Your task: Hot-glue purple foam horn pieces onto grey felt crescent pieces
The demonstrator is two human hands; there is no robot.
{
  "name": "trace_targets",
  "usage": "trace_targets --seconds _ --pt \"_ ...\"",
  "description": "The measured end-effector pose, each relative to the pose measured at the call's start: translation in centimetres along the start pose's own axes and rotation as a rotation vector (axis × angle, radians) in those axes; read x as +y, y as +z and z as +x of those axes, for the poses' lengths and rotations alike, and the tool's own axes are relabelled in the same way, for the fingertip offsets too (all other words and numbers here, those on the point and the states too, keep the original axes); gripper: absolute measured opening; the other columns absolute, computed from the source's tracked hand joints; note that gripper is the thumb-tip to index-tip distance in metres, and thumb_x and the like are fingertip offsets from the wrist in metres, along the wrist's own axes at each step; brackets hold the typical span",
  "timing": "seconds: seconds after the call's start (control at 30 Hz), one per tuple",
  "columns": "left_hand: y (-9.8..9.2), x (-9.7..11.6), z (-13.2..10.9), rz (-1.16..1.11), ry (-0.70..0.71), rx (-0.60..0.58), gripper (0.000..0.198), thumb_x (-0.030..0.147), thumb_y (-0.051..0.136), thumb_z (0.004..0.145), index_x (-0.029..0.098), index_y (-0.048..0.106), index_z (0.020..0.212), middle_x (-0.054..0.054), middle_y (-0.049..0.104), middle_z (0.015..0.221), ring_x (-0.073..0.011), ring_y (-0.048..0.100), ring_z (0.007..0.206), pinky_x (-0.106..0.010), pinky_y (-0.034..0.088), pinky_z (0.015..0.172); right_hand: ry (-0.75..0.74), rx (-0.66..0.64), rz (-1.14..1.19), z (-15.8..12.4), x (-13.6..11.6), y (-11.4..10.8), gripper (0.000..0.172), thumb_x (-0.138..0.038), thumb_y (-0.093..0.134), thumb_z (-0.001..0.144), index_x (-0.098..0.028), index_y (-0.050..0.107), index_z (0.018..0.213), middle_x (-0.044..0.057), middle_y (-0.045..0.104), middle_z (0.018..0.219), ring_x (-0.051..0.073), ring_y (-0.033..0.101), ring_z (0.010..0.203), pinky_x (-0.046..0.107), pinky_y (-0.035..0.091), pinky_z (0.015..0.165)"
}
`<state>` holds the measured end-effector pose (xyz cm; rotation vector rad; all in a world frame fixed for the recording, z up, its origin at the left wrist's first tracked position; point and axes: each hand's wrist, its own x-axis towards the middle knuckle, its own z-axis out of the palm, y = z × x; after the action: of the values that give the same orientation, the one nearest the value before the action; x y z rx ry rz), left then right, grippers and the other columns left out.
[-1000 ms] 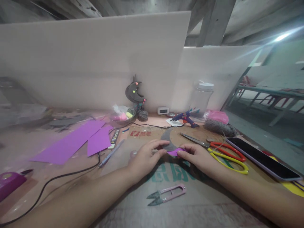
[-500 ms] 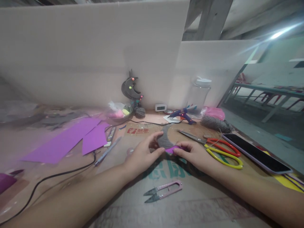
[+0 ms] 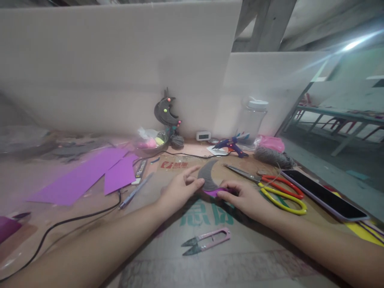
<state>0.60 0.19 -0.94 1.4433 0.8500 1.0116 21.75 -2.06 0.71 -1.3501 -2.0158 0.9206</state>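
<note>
A crescent moon wrapped in grey yarn (image 3: 207, 175), purple along its lower end, is between my hands over the cardboard. My left hand (image 3: 181, 187) has its thumb and fingers closed on the crescent's left edge. With thumb and index finger, my right hand (image 3: 240, 196) pinches the purple lower right end. Pink thread snips (image 3: 207, 241) lie in front of both hands. Scissors with red and yellow handles (image 3: 270, 188) rest just beyond my right hand.
Purple paper sheets (image 3: 81, 176), a pen (image 3: 135, 193) and a black cord (image 3: 75, 219) lie to the left. Behind are a decorated dark moon (image 3: 163, 110), a small clock (image 3: 203, 136), a glue gun (image 3: 231, 145) and a clear bottle (image 3: 252, 120). A phone (image 3: 324, 195) is at right.
The crescent has tilted and shows more of its grey face. My left thumb has moved up and left along its edge, while my right hand keeps its pinch at the purple end.
</note>
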Motion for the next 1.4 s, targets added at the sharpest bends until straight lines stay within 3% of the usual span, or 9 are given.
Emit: trace_targets --seconds 0.1,0.23,0.4,0.63,0.8,0.93,1.17,1.4 --pt "-0.1 0.1 0.2 -0.065 -0.049 -0.038 0.036 0.037 0.068 0.08 0.012 0.063 0.104 -0.002 0.068 0.074 -0.0108 0.06 0.064 -0.02 0.044 0.063 -0.023 -0.006 0.059 0.0 0.3 0.3 0.021 -0.038 0.06 0.083 -0.018 0.065 0.088 0.002 0.066 0.081 0.016 0.06 0.075 0.027 0.046 0.069" --pt "0.2 0.5 0.0 -0.059 -0.045 -0.015 0.027 0.036 0.07 0.077 0.013 0.064 0.09 0.0 0.069 0.069 -0.0111 0.061 0.062 -0.019 0.043 0.06 -0.049 0.059 0.141 0.0 0.2 0.5 0.046 -0.035 0.066 0.077 -0.017 0.054 0.118 0.004 0.065 0.09 0.018 0.062 0.084 0.029 0.048 0.076" --pt "0.3 0.6 -0.1 -0.025 -0.025 -0.028 0.025 0.037 0.068 0.078 0.015 0.063 0.089 0.001 0.069 0.072 -0.0113 0.061 0.064 -0.021 0.044 0.063 -0.062 0.028 0.003 0.1 -0.7 0.3 0.02 -0.036 0.06 0.081 -0.018 0.066 0.089 0.004 0.067 0.087 0.018 0.06 0.081 0.028 0.046 0.074" --pt "0.2 0.4 -0.3 0.187 0.064 -0.057 0.029 0.044 0.059 0.084 0.015 0.064 0.084 -0.001 0.067 0.078 -0.0149 0.059 0.073 -0.024 0.042 0.067 -0.107 0.053 -0.087 -0.3 -0.7 0.2 0.03 -0.039 0.051 0.088 -0.018 0.061 0.069 0.001 0.06 0.067 0.014 0.055 0.065 0.024 0.04 0.06" --pt "0.2 0.7 -0.4 0.29 0.061 -0.03 0.033 0.045 0.053 0.087 0.016 0.057 0.072 0.003 0.056 0.067 -0.0133 0.052 0.067 -0.023 0.038 0.063 -0.148 0.048 -0.079 -0.4 -0.4 0.1 0.032 -0.042 0.046 0.091 -0.019 0.065 0.08 0.003 0.066 0.078 0.017 0.06 0.074 0.025 0.044 0.067" --pt "0.2 0.9 -0.4 0.295 0.045 -0.015 0.032 0.045 0.053 0.086 0.017 0.054 0.071 0.004 0.05 0.065 -0.0125 0.048 0.065 -0.023 0.035 0.061 -0.089 0.108 -0.001 -0.3 -0.2 -0.2 0.032 -0.044 0.048 0.09 -0.019 0.067 0.094 0.005 0.07 0.093 0.019 0.063 0.085 0.027 0.048 0.075" --pt "0.2 0.8 -0.3 0.274 0.036 0.0 0.033 0.045 0.053 0.085 0.017 0.051 0.068 0.004 0.049 0.064 -0.0129 0.048 0.064 -0.023 0.035 0.061 -0.053 0.133 -0.011 -0.2 -0.5 -0.3 0.02 -0.037 0.06 0.082 -0.019 0.068 0.082 0.004 0.069 0.083 0.019 0.062 0.079 0.028 0.049 0.073" --pt "0.2 0.8 -0.3 0.311 0.038 -0.011 0.033 0.046 0.052 0.085 0.018 0.05 0.068 0.004 0.047 0.064 -0.0127 0.046 0.064 -0.023 0.034 0.06 -0.071 0.097 -0.032 -0.3 -0.4 -0.2 0.023 -0.039 0.054 0.086 -0.019 0.065 0.08 0.002 0.067 0.079 0.017 0.059 0.074 0.027 0.046 0.068"
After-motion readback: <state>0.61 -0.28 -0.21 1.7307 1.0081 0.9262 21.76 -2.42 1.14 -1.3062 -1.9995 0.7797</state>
